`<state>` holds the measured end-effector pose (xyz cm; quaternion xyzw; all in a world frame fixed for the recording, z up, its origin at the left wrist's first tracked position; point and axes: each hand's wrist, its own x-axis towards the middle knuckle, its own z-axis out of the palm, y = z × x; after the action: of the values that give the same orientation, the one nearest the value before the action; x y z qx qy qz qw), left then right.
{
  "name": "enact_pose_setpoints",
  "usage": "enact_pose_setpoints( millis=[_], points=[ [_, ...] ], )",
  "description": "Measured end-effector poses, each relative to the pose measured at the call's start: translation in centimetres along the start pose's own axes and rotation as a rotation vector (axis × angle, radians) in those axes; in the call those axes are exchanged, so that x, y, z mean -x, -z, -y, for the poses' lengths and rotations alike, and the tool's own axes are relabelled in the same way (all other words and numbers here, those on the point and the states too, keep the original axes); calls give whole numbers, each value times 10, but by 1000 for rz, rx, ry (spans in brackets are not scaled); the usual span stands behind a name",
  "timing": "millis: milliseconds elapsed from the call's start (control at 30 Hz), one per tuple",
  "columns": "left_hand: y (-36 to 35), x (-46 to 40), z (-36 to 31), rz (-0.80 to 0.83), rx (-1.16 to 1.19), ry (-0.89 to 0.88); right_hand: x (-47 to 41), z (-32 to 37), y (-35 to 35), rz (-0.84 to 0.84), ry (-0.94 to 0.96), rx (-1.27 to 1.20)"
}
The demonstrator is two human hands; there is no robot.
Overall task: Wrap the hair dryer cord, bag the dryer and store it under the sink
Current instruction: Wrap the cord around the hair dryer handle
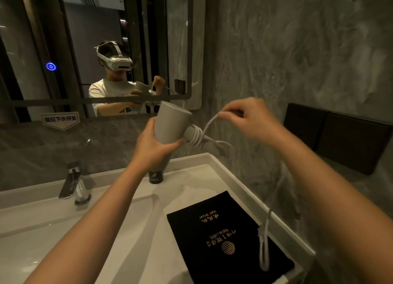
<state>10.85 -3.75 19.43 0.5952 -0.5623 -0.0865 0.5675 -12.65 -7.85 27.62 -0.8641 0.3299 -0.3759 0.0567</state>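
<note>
My left hand [156, 146] grips the barrel of a pale grey hair dryer [170, 122], held up above the counter. A few turns of its white cord [196, 135] lie around the handle. My right hand [248, 118] pinches the cord just right of the handle, pulling a loop taut. The rest of the cord [264, 237] hangs down under my right forearm and dangles over a flat black drawstring bag [217, 239] with gold lettering, which lies on the counter at the right.
A white basin counter [225, 173] with a chrome tap [73, 186] at left. A small dark bottle [155, 176] stands behind my left wrist. A mirror [85, 49] hangs above, and a black wall panel [336, 134] is at right.
</note>
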Motion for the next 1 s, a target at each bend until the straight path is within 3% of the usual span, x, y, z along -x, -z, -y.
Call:
enact_pose_setpoints(
  millis=[233,567,700,833,1000],
  points=[
    [12,4,-12,339,174,0,-9,-31,1,-50,-149,-226],
    [-4,-2,-9,344,446,156,20,-49,-49,-67,-363,-683],
    [-14,-1,-10,294,539,200,28,-43,-70,-19,-529,-631],
    [-30,-2,-14,133,649,289,28,-30,-85,-6,-346,-640],
    [-38,-9,-11,-141,472,271,32,-38,-83,87,-231,-228]
  ],
)
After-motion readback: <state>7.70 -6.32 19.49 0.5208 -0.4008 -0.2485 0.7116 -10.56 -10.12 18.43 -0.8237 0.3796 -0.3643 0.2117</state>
